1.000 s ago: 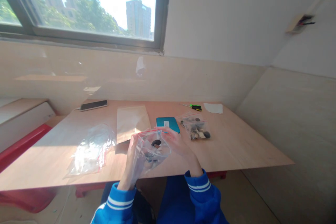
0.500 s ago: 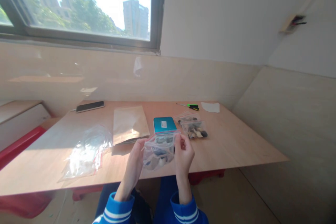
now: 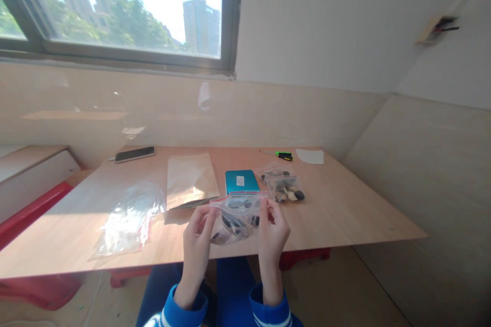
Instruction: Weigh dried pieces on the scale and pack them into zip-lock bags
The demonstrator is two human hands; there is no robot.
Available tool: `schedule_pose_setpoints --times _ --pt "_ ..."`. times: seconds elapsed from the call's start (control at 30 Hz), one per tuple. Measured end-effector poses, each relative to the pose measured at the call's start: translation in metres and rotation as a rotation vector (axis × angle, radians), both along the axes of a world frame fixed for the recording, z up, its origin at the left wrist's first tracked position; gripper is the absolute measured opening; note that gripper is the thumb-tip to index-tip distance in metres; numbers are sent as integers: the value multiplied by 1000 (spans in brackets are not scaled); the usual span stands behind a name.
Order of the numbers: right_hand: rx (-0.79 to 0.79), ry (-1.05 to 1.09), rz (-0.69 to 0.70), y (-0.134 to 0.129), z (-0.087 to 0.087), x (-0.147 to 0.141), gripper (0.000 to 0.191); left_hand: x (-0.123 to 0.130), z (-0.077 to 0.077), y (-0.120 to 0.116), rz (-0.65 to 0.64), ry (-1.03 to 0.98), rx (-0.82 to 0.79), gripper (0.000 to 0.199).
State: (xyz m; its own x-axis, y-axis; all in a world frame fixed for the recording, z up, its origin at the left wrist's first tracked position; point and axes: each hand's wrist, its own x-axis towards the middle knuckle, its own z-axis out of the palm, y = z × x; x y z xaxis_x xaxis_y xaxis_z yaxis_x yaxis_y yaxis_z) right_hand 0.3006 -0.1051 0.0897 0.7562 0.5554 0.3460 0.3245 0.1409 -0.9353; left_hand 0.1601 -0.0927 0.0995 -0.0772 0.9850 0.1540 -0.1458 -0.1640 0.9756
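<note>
A clear zip bag [image 3: 236, 222] with a red strip along its top hangs between my two hands near the table's front edge. Dark and pale stone-like pieces lie inside it. My left hand [image 3: 197, 235] pinches its upper left corner, thumb on the near side. With thumb and fingers closed, my right hand [image 3: 273, 227] grips the upper right corner. Just beyond the bag sits a teal box [image 3: 241, 182] bearing a small white label. Two filled zip bags, the nearer one [image 3: 286, 191] holding similar pieces, lie beyond my right hand.
Clear plastic bags [image 3: 128, 225] lie on the left of the wooden table [image 3: 345, 214]. A brown paper envelope [image 3: 192, 179] is beside them. Farther back are a phone [image 3: 135, 154], a screwdriver [image 3: 284, 156] and white paper [image 3: 310, 156]. Red stools [image 3: 42, 288] stand below.
My left hand has shifted from the bag's side to a pinch on its top left corner. The bag's top edge is now stretched wider between both hands.
</note>
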Motion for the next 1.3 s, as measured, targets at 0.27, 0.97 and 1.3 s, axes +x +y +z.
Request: schedule_pose_setpoints --times 0.27,0.97,1.3 --pt "76 218 198 0 11 7 46 -8 -3 6 135 -124 -40 27" --pt "122 253 281 -8 10 14 28 -17 6 6 160 -260 -59 21" --pt "98 203 246 -13 17 17 36 -19 5 4 80 -116 -62 35"
